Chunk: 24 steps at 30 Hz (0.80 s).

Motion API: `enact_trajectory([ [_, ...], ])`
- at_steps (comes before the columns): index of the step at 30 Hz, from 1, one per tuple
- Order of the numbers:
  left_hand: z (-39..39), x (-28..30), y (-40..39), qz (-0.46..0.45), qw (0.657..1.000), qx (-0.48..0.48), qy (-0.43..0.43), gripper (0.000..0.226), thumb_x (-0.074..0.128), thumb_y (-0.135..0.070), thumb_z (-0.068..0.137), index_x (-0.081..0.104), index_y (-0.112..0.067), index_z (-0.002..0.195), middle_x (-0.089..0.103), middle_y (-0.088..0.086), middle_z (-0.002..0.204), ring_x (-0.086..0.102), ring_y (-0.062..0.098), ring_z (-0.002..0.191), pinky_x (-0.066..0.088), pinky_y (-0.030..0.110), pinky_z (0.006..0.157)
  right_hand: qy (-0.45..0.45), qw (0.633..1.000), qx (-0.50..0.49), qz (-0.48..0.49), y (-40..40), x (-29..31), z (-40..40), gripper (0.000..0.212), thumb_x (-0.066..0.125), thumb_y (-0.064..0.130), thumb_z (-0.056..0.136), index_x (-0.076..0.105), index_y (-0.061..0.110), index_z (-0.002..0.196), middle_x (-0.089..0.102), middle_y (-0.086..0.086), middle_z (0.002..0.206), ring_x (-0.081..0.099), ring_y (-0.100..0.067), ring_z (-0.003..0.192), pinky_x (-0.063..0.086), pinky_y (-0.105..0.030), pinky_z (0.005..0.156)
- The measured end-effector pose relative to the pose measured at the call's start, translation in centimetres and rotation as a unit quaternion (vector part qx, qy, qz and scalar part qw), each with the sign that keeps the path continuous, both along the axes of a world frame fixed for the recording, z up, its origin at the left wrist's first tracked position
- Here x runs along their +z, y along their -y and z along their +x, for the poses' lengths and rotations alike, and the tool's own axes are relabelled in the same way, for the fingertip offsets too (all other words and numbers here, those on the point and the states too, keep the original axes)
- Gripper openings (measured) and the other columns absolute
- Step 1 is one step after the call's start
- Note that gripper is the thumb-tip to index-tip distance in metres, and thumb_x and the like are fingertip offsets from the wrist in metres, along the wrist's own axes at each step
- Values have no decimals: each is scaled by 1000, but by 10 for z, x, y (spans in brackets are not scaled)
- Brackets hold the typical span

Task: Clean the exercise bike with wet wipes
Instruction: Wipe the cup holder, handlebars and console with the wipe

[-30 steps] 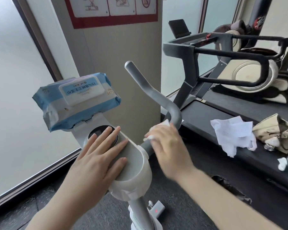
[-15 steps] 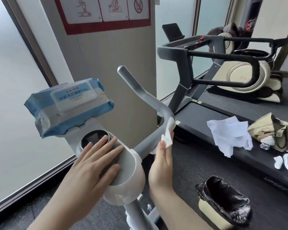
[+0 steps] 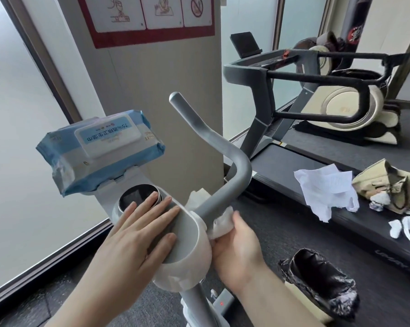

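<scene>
The left hand [image 3: 138, 234] lies flat on the grey top of the exercise bike [image 3: 187, 244] console, its fingers [image 3: 152, 206] straight and spread, holding nothing; the fingertips reach the edge of the round black display [image 3: 138, 197]. The right hand [image 3: 237, 251] comes up from below on the far side of the console, and its fingers curl around a white wet wipe [image 3: 220, 220], pressing it against the base of the grey handlebar [image 3: 213, 147] where the bar meets the white console housing. Part of the wipe bunches up just beyond the left fingertips, behind the bar. The handlebar rises from the right fingers, bends, and runs up and away to its rounded end.

Just past the left fingertips, a blue and white pack of wet wipes [image 3: 100, 147] rests on the console's holder, its lid shut. Well to the right of the right fingers, a crumpled white sheet [image 3: 326, 187] lies on the deck of a treadmill [image 3: 293, 156]. Below and right of the right hand stands a bin with a black liner [image 3: 317, 284] on the floor.
</scene>
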<state>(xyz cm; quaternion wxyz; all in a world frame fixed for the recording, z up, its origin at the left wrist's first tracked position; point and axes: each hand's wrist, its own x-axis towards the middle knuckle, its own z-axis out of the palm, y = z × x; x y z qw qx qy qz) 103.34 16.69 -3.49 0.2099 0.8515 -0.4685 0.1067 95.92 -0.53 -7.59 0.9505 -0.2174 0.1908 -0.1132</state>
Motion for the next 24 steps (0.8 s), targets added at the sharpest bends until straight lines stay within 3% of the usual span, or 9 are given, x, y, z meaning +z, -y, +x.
enact_trajectory([
  [3,-1,0,0,7,1000,-2,6,48,30,-52,95,41,-41,141,29,-27,149,10,-3,143,7,25,116,15,998,-46,28,32,10,15,54,21,40,103,57,10,129,62,-8,127,60,-23,114,42,-34,100],
  [6,-1,-1,-1,1,1000,-4,10,48,33,-50,95,45,-37,140,32,-24,149,14,-1,143,9,26,115,22,999,-9,22,27,10,17,55,29,42,101,60,4,125,59,-12,123,62,-25,103,42,-35,99],
  [9,0,-1,0,-4,1000,-5,12,48,34,-48,95,48,-34,138,34,-22,149,17,1,143,12,28,115,-11,998,64,-15,6,-9,9,75,25,54,99,33,-9,139,54,-20,134,56,-30,120,31,-44,111],
  [10,0,-1,0,-3,1000,-4,14,47,34,-48,95,48,-34,138,34,-21,149,18,1,143,12,28,115,-26,998,58,-29,4,-11,6,75,24,55,99,35,-9,138,52,-20,137,54,-30,123,30,-44,112],
  [14,-2,1,1,9,999,-20,30,44,32,-43,98,49,-33,137,36,-19,149,21,3,143,15,28,114,-28,983,-144,-109,25,11,-1,45,29,37,104,61,13,122,68,-8,117,64,-20,109,46,-35,97],
  [17,-4,3,1,16,999,-29,28,43,32,-41,98,50,-33,137,40,-21,145,27,-2,139,19,28,113,-54,887,-245,-388,39,24,5,34,34,35,103,55,26,128,63,10,120,57,-3,113,37,-28,107],
  [20,-3,1,0,20,999,-27,26,44,32,-44,98,48,-36,138,40,-24,145,28,-5,138,19,28,112,-67,673,-170,-716,37,11,16,47,29,40,100,48,19,137,47,9,139,28,-2,138,22,-28,115],
  [22,-3,2,-1,25,999,-28,20,44,31,-45,98,46,-36,139,39,-23,146,28,-5,138,19,28,112,-36,544,-161,-823,27,6,13,44,31,34,99,53,15,132,50,5,137,29,-9,137,19,-33,116],
  [24,-2,2,0,24,999,-28,20,45,32,-45,98,47,-35,139,40,-22,146,28,-4,138,20,28,112,11,499,-132,-857,14,3,6,40,33,31,100,59,14,124,56,5,128,37,-9,131,19,-32,115],
])
